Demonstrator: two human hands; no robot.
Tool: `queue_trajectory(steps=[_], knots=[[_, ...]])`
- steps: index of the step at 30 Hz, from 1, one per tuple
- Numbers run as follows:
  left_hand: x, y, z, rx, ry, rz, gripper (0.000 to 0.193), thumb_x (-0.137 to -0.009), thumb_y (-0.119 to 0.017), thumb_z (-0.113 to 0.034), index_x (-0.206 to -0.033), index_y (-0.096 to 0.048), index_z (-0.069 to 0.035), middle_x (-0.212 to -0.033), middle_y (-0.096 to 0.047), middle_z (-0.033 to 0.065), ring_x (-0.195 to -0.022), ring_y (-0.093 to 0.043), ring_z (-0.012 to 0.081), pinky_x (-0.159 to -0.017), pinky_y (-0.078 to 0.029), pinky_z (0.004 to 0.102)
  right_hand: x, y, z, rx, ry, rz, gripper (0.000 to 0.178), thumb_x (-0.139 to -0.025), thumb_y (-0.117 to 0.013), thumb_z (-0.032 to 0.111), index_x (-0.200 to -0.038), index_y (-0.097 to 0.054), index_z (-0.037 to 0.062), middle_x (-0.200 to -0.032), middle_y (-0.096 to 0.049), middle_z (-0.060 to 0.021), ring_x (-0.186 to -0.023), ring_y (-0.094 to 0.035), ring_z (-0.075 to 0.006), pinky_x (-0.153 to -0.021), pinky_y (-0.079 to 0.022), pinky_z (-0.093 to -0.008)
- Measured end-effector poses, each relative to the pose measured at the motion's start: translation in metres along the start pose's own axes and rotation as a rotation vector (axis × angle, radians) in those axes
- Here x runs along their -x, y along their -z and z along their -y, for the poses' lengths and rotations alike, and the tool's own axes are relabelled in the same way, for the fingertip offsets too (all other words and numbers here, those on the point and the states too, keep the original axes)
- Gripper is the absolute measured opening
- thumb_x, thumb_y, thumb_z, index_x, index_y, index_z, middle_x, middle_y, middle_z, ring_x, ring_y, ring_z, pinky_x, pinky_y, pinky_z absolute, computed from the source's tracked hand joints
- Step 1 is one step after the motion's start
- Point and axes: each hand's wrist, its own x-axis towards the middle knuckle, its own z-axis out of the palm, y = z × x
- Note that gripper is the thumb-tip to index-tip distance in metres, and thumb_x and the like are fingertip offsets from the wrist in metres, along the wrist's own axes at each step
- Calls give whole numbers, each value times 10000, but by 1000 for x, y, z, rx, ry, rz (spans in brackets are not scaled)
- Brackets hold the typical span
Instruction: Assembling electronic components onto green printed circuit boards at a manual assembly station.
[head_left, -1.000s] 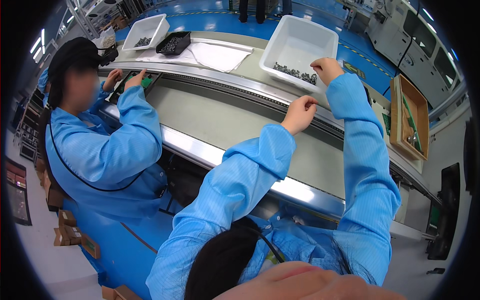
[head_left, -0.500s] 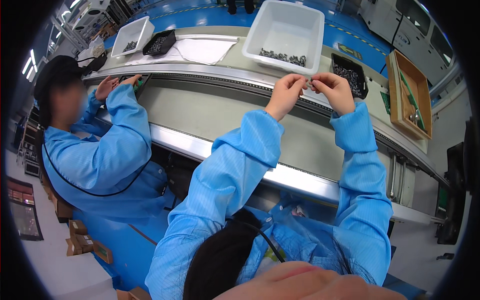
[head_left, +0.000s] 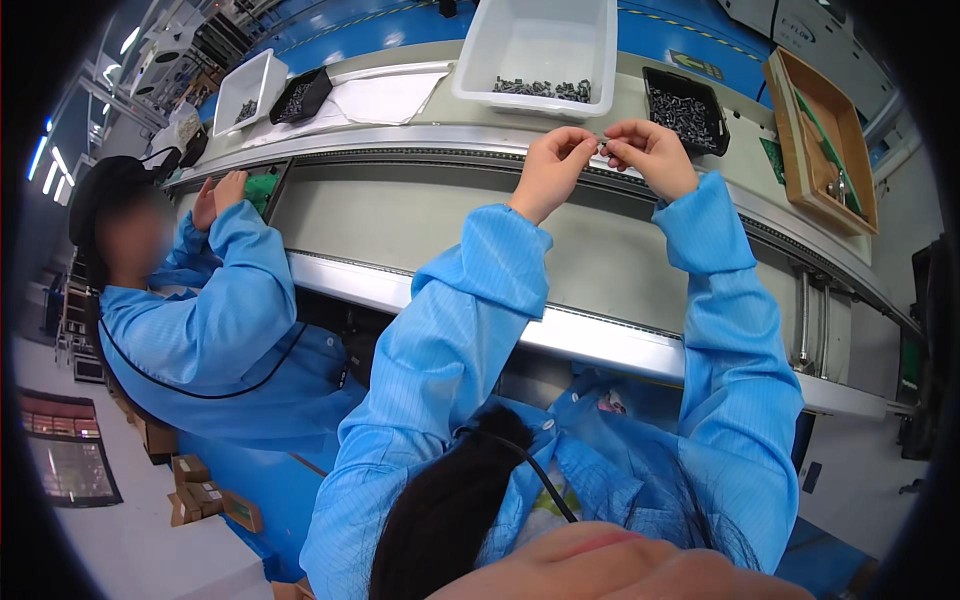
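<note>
Above the far rail of the conveyor, my left hand and my right hand meet with fingertips pinched. Between them is a tiny dark part, too small to name, which the fingers mostly cover. A white plastic bin with small black and silver parts on its bottom stands just beyond my left hand. Close behind my right hand lies a black tray full of similar small parts.
The conveyor runs across in front of me. On the right sit a wooden box and a green circuit board. A co-worker on the left handles a green board. Another white bin and black tray stand beyond.
The view has shifted, so the bins sit higher and farther left in the picture. My hands stay pinched together over the rail. The co-worker's hands have drawn closer together beside the green board.
</note>
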Motion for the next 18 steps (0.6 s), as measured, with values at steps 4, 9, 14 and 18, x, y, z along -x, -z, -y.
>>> queue_trajectory(steps=[4,9,14,18], knots=[[1,0,2,-24,5,1,120,-886,-561,-94,-938,-634,-14,-796,-606,25,-708,-500,71,-626,-412,177,1,3,-3,1,0,22,143,-870,-579,7,-995,-607,-56,-817,-644,-119,-707,-601,-142,-648,-511,-215],[1,-2,0,-78,16,-33,110,-868,-576,-98,-900,-640,-14,-754,-595,16,-670,-485,67,-592,-396,178,2,4,-6,2,-51,54,153,-875,-576,18,-1004,-611,-57,-806,-641,-113,-683,-595,-135,-627,-506,-209],[3,-4,-2,-145,-39,-94,101,-839,-599,-100,-829,-641,-9,-684,-579,8,-611,-467,70,-546,-381,187,2,1,-4,-15,-130,42,157,-882,-569,28,-1008,-615,-53,-799,-639,-110,-662,-584,-123,-610,-498,-199],[3,-4,-3,-201,-78,-105,95,-835,-601,-95,-820,-636,-9,-680,-576,7,-612,-470,72,-548,-381,185,3,-2,-2,-29,-190,27,150,-887,-564,36,-1000,-617,-49,-792,-636,-107,-651,-574,-114,-601,-490,-192]])
